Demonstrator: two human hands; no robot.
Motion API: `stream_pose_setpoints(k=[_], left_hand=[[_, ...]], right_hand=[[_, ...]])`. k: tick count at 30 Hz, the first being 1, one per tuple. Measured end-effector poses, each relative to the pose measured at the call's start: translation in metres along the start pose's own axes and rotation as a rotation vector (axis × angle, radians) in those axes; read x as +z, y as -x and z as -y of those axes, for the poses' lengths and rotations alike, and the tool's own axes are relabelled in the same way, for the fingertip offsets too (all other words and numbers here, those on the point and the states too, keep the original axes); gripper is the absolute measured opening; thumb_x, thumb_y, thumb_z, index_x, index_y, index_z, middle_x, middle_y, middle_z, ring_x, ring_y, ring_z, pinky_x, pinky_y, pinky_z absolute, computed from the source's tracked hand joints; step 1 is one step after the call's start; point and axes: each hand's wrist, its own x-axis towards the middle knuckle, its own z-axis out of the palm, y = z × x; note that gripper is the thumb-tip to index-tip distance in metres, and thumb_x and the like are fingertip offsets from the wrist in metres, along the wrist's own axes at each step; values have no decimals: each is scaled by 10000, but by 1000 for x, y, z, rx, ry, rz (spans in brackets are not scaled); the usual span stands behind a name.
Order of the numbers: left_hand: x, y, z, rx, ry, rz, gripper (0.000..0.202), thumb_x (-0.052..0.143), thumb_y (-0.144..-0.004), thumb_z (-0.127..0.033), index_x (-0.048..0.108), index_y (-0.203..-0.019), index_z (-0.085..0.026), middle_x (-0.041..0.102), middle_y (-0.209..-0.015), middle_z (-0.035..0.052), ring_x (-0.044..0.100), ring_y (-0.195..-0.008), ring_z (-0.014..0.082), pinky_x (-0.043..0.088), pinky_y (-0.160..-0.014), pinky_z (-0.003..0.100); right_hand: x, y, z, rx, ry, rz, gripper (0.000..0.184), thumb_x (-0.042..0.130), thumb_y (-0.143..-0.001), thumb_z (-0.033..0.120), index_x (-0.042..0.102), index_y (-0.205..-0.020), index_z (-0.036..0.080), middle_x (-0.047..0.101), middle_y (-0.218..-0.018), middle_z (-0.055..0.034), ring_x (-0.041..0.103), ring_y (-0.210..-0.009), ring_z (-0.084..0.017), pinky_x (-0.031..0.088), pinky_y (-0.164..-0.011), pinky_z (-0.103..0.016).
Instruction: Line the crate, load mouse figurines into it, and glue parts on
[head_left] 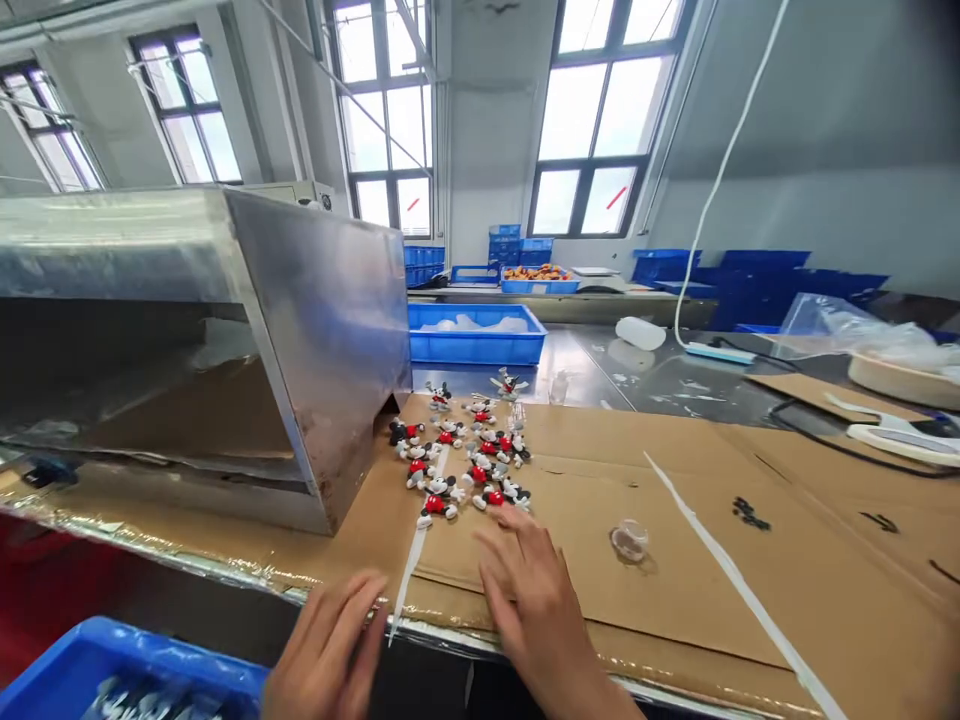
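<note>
We note the cardboard sheet (pixel 675 520) lying flat on the workbench (pixel 660 375). The figurines (pixel 465 455) sit clustered on the sheet near its left edge, just right of the metal housing (pixel 315 330). A small cup (pixel 630 540) rests on the sheet, right of the cluster and nearer the front edge. Behind the figurines stands a crate (pixel 476 335). Our 2 hands, left hand (pixel 330 650) and right hand (pixel 536 600), lie at the front edge, the right one just before the cluster. A bin (pixel 112 675) sits below the front-left corner.
</note>
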Motion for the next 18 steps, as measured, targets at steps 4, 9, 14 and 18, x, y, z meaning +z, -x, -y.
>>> stream_pose_setpoints(k=[4,9,14,18], left_hand=[[51,-85,-21,-335,23,225,494,551,-912,-365,466,-1375,-215,497,-1361,93,510,-1198,278,487,-955,425],[88,-128,-25,-475,56,388,551,617,-856,-308,491,-1371,-157,410,-1410,175,540,-1160,338,493,-920,453],[91,-136,-26,-531,128,426,369,611,-829,-236,600,-1178,-117,525,-1253,154,568,-1063,296,478,-904,448],[96,-132,-25,-544,226,360,425,605,-783,-172,566,-1203,-121,541,-1198,134,556,-1037,277,466,-905,451]], right_hand=[[9,-63,-15,395,364,243,595,573,-887,170,411,-1459,196,257,-1540,-99,194,-1422,-313,165,-1154,-513],[23,-96,-26,439,350,359,759,677,-793,185,372,-1488,203,333,-1508,-112,338,-1347,-348,275,-1087,-542],[28,-105,-33,439,354,387,739,704,-754,196,434,-1440,245,452,-1409,-106,447,-1232,-335,387,-960,-511],[31,-104,-40,441,361,359,711,698,-772,253,438,-1434,257,476,-1338,-122,454,-1209,-304,377,-948,-461]])
